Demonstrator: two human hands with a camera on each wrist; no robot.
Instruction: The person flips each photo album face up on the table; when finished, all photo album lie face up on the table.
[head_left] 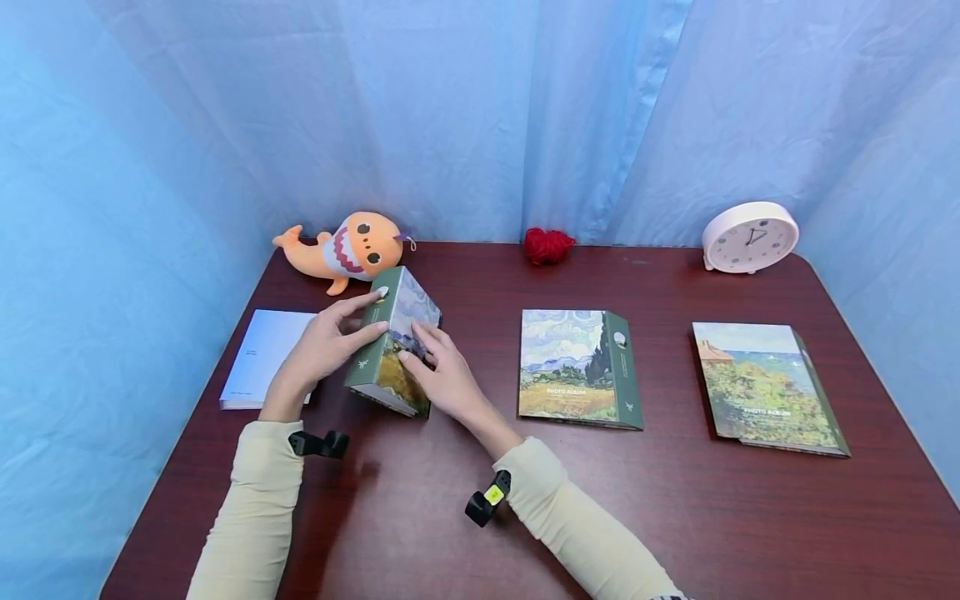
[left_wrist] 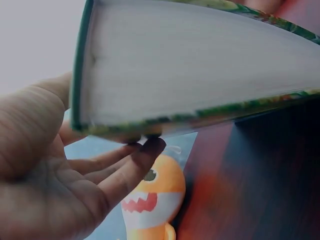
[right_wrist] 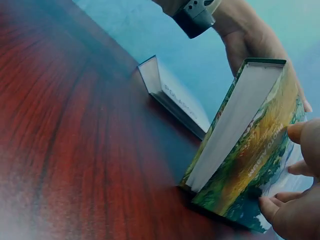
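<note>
Photo album (head_left: pixel 397 342) tilted spine-up near the surface's (head_left: pixel 420 517) far-left corner. Left hand (head_left: pixel 318 350) grips it at the spine, likely taking its weight; right hand (head_left: pixel 446 379), unclenched, rests fingertips on the front cover, probably steadying it.

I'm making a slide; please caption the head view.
Left hand and right hand touch a tilted photo album near an orange plush shark.

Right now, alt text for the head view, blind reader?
Left fingers grip a tilted photo album at a dark red table; right fingers touch it. A second album and third album lie right, a blue book left; behind: orange plush toy, red yarn, clock.
</note>
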